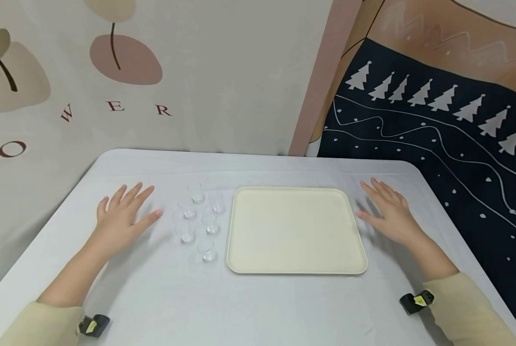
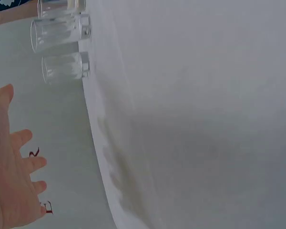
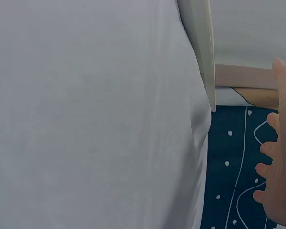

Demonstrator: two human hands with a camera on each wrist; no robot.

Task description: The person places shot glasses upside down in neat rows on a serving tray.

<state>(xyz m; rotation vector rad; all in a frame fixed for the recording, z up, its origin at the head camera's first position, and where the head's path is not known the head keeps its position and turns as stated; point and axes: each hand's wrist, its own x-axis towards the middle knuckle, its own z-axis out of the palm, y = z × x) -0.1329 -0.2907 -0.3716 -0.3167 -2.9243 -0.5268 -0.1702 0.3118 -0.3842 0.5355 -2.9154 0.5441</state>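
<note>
Several small clear glasses (image 1: 212, 228) stand upright in a cluster left of the table's middle. Beside them, to the right, lies a cream rectangular tray (image 1: 297, 230) with nothing on it. My left hand (image 1: 121, 218) hovers left of the glasses, fingers spread, holding nothing. In the left wrist view, two whole glasses (image 2: 62, 33) and part of another show beyond the left hand (image 2: 14, 167). Over the table just right of the tray, my right hand (image 1: 387, 211) is spread and holds nothing. The right wrist view shows the tray's edge (image 3: 207, 57) near the right hand (image 3: 281, 157).
A white cloth (image 1: 284, 307) covers the table. Behind it hangs a pale curtain (image 1: 223, 81) with printed shapes and letters. To the right is a dark cloth (image 1: 413, 139) with white trees. Each sleeve has a small black device (image 1: 417, 302) at the cuff.
</note>
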